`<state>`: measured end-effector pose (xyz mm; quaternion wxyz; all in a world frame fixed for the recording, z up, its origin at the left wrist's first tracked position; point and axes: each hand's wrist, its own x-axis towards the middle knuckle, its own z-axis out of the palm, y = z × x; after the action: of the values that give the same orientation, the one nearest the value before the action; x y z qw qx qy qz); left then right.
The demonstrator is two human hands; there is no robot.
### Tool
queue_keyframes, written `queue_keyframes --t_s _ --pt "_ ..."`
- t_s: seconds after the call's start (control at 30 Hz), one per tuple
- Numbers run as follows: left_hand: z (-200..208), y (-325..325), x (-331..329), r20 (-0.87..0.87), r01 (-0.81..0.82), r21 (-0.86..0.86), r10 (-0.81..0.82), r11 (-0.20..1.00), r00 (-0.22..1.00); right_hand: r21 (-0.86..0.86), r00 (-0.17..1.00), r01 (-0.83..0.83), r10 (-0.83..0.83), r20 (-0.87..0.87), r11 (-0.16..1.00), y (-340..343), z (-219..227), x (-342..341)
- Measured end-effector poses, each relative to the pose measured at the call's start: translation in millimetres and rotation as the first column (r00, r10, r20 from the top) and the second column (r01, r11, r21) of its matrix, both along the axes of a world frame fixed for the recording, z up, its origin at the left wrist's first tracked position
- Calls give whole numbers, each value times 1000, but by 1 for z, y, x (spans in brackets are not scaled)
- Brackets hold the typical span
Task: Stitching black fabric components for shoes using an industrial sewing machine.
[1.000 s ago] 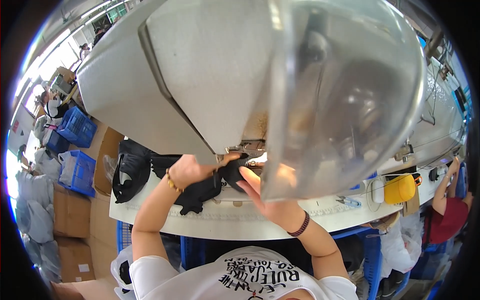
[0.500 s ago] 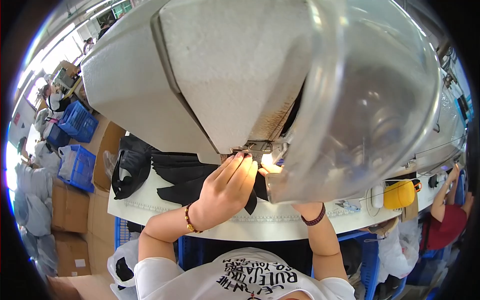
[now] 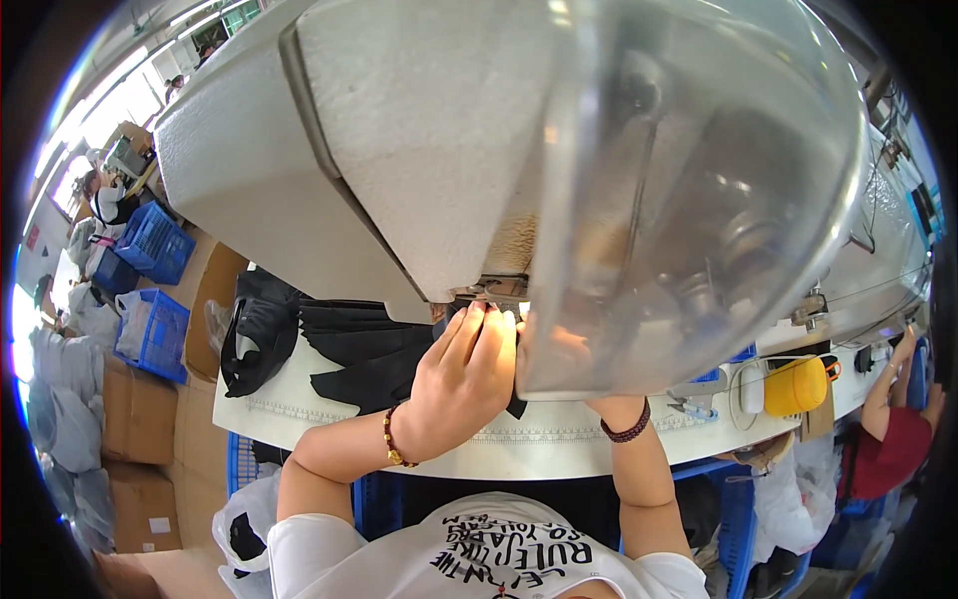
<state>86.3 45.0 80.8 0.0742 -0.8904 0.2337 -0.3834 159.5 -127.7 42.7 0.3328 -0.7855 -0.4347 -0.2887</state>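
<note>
A grey sewing machine head fills the upper middle. Beneath its needle area, lit by a small lamp, my left hand has its fingers bunched together, the tips on a black fabric piece. Most of that piece is hidden under the hand. My right hand is behind a clear plastic cover, close to the needle area; its fingers are blurred through the plastic. To the left of my left hand, several black fabric pieces lie overlapping on the white table.
A black bundle rests at the table's left end. Along the front edge runs a printed ruler strip. Small snips and a yellow container are at the right. Cardboard boxes and blue crates stand left; a co-worker sits far right.
The machine head and clear cover appear shifted slightly left in the picture, and the cover now lies over my right fingers. My left hand stays at the needle area with the black fabric.
</note>
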Motion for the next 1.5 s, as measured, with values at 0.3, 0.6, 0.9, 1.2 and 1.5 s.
queue_keyframes --t_s 0.3,0.6,0.9,1.2,1.5 --pt "12 59 4 -452 62 -427 -273 902 850 -54 999 25 -23 46 998 -1 21 -25" --pt "-11 82 29 -370 275 -471 -471 838 801 -217 983 169 -147 113 961 26 10 -54" --pt "-21 8 -10 -88 9 -414 -50 910 995 11 800 -145 123 -587 989 -4 -22 3" --pt "-20 -5 -10 -63 -40 -426 14 904 998 41 946 -101 109 -307 994 -4 -17 23" --pt "-19 -24 -9 2 -109 -395 120 912 993 -63 989 -135 139 54 989 -20 3 35"
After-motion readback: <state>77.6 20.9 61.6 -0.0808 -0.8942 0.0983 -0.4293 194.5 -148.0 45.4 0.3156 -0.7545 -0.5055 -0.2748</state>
